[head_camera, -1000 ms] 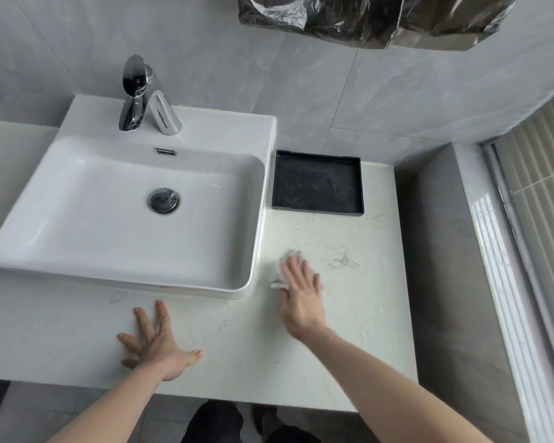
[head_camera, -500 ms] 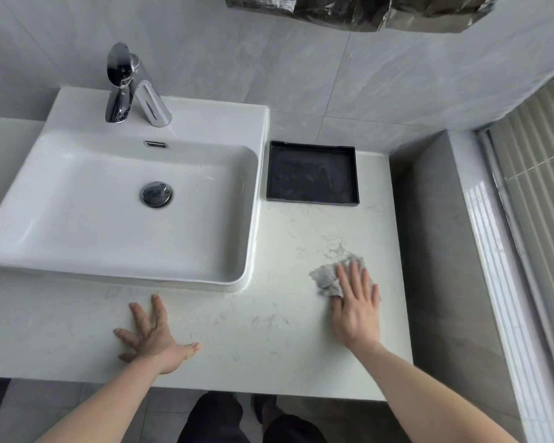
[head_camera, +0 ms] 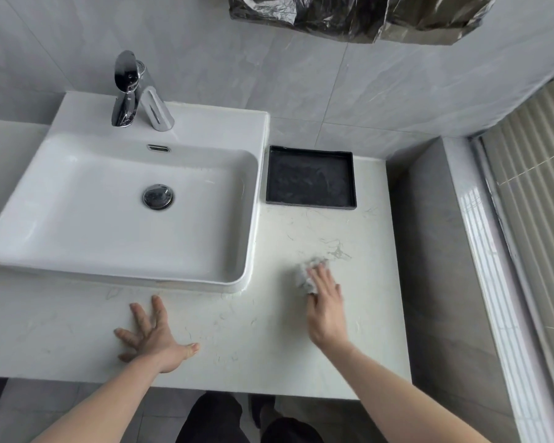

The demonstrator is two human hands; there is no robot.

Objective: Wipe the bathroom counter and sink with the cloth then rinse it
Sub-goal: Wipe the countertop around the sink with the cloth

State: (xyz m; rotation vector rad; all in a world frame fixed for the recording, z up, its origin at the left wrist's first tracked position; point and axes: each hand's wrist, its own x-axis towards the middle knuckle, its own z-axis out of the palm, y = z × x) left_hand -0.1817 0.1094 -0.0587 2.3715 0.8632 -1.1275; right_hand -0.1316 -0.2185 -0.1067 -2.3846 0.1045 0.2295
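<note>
A small crumpled grey-white cloth lies on the pale marble counter to the right of the sink. My right hand presses flat on the cloth, fingers together, covering its lower right part. My left hand rests flat on the counter in front of the sink with fingers spread, holding nothing. The white rectangular sink stands on the counter at the left, with a chrome drain plug in its basin and a chrome tap behind it.
A shallow black tray sits on the counter behind the cloth, against the grey tiled wall. A grey ledge bounds the counter on the right. Crinkled dark plastic hangs overhead. The counter's front edge is just below my wrists.
My right hand slid the cloth from beside the sink's corner out to the right, then back a little to the left. My left hand has stayed planted on the counter.
</note>
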